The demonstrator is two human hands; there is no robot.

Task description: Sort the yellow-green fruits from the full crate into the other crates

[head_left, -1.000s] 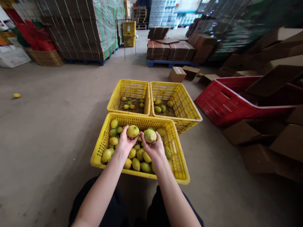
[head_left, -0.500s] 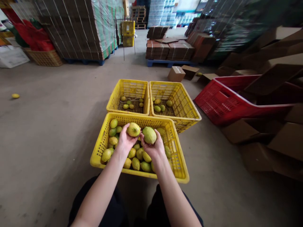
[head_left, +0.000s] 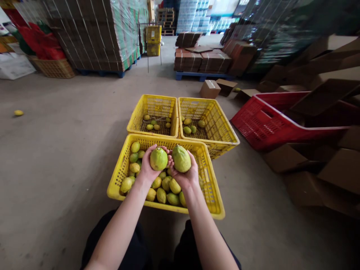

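Observation:
My left hand point(head_left: 148, 167) is closed around a green-yellow lemon point(head_left: 159, 159), its stem end turned up. Beside it, my right hand point(head_left: 186, 176) cups a second lemon point(head_left: 181, 158), greener and pear-shaped, with its narrow end up. The fingertips of both hands nearly meet between the two fruits. Both are held above the near yellow crate point(head_left: 216, 202), which contains several more green and yellow lemons point(head_left: 161, 195). My hands and forearms hide part of the fruit in that crate.
Behind the near crate stand a left yellow crate point(head_left: 130, 119) and a right yellow crate point(head_left: 229, 127), each with several lemons. A red crate point(head_left: 253, 123) and cardboard boxes point(head_left: 309, 187) lie to the right. One lemon point(head_left: 18, 112) is on the floor at left.
Both lemons have been turned in my hands and brought slightly higher and nearer to view. The left one now shows a greener side; the right one's narrow end now points up.

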